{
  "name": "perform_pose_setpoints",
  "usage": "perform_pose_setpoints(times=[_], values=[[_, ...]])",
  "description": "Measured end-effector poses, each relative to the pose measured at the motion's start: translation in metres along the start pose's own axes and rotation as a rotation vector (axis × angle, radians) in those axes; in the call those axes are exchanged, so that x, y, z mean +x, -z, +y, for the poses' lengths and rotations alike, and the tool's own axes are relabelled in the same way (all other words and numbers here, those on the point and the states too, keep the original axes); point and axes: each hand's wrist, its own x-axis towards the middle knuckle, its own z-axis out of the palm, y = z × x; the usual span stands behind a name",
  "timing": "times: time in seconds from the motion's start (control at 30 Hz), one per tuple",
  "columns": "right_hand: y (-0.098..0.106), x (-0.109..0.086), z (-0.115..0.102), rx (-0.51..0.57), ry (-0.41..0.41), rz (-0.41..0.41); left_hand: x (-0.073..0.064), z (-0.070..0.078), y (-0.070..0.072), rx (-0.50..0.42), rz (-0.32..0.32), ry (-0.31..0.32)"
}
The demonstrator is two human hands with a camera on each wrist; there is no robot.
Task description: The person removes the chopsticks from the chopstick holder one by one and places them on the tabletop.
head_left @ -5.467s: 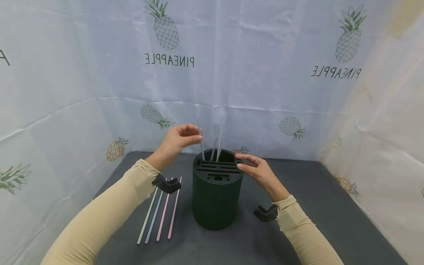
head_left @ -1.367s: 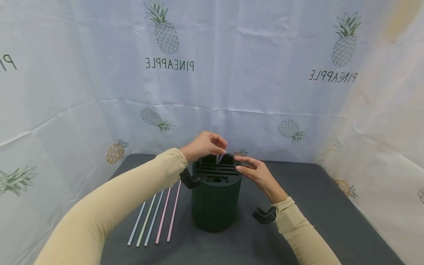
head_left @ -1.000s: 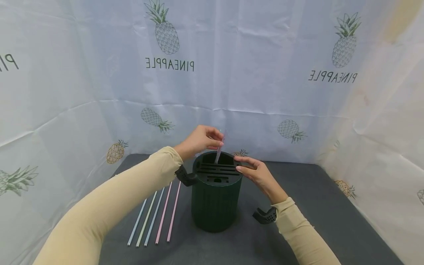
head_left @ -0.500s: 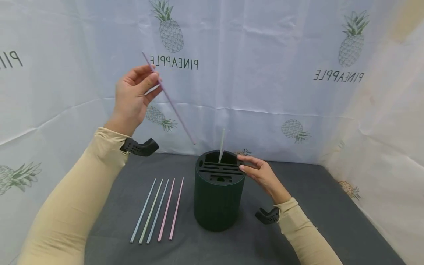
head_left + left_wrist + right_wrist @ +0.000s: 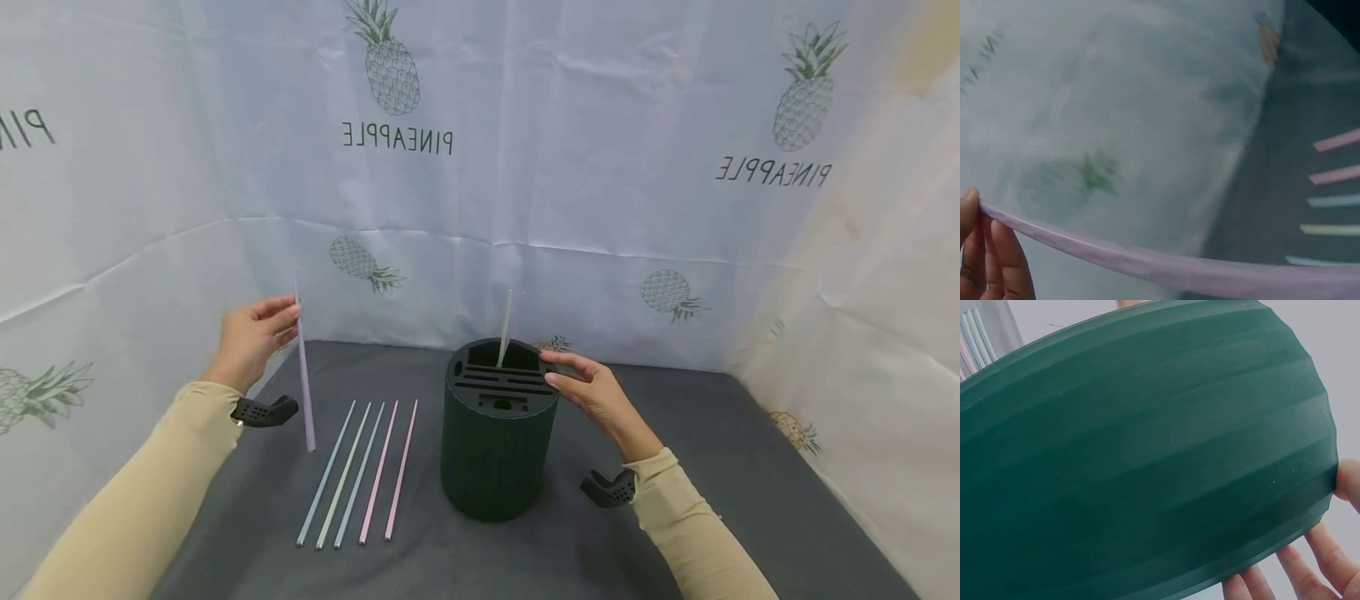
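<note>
The left hand (image 5: 253,337) pinches a purple straw (image 5: 304,379) between thumb and fingers, near the left edge of the desk (image 5: 675,425); it looks light, stiff, perhaps slippery (best held mid-length), while the right hand (image 5: 596,392), fingers spread, touches the green pot (image 5: 491,467) at its rim

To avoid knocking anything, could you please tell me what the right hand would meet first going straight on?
The right hand would likely meet the green holder immediately: its fingers touch it.

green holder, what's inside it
At least one pale straw, leaning in the holder's rear compartment, top sticking out. Its lower end and the compartment's bottom are hidden.
</note>
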Motion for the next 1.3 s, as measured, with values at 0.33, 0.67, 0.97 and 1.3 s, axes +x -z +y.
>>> perform_pose_setpoints(times=[0.33,0.67,0.97,1.3], values=[[0.000,0.000,0.002,0.001,0.003,-0.006,-0.016,-0.079,0.038,0.432,-0.065,0.216],[-0.001,0.002,0.002,0.008,-0.003,0.000,-0.026,-0.117,0.036,0.525,-0.080,0.354],[-0.001,0.001,0.001,0.006,-0.004,0.003,-0.031,-0.136,0.031,0.542,-0.105,0.395],[0.001,0.000,0.000,-0.004,0.004,-0.003,-0.030,-0.145,0.027,0.583,-0.090,0.402]])
